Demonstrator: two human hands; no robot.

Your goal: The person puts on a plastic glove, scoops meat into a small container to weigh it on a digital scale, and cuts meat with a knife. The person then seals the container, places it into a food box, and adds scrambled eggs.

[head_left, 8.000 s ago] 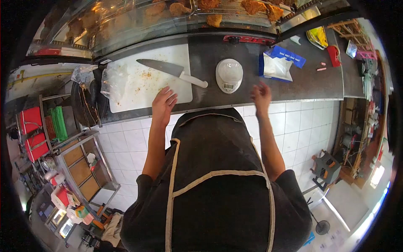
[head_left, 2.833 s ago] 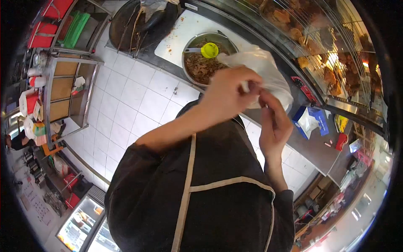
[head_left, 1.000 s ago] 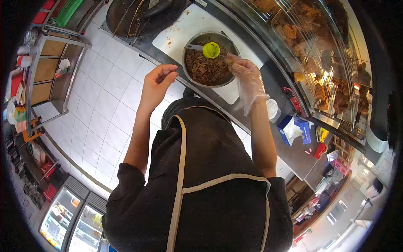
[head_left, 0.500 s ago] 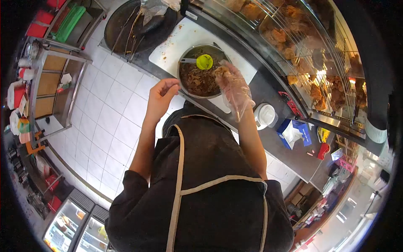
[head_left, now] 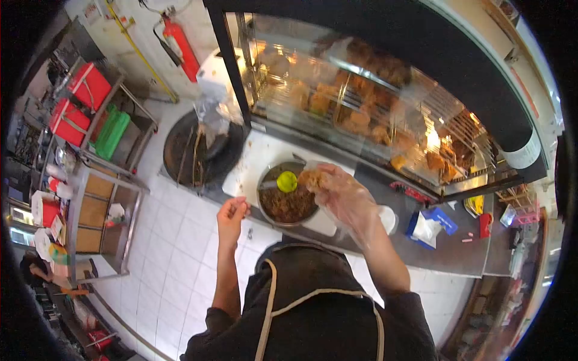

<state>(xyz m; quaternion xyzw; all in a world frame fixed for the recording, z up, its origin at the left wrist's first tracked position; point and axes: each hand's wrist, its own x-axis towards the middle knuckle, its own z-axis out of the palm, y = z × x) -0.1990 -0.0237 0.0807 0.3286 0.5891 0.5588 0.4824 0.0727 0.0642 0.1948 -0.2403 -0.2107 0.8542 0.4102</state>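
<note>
My right hand (head_left: 343,195), in a clear plastic glove, grips a piece of fried chicken (head_left: 312,179) above the right rim of a round metal bowl (head_left: 260,201). Dark brown shredded or crumbly food (head_left: 288,206) fills the bowl. A yellow-green cup-shaped scoop (head_left: 287,182) with a grey handle rests on that food. Bare and empty, my left hand (head_left: 233,212) hovers left of the bowl, apart from it, its fingers loosely curled in. Under the bowl lies a white cutting board (head_left: 259,149) with crumbs on it.
A glass display case (head_left: 361,120) with fried pieces on racks stands behind the board. A large dark pan (head_left: 177,150) is at the left. A white lidded tub (head_left: 387,219) and a blue tissue box (head_left: 430,227) sit right on the counter. A metal cart (head_left: 129,240) stands on the tiled floor.
The view has tilted up, so the counter appears lower and more of the case shows. My right hand still holds the chicken, now more to the bowl's upper right. My left hand stays beside the bowl.
</note>
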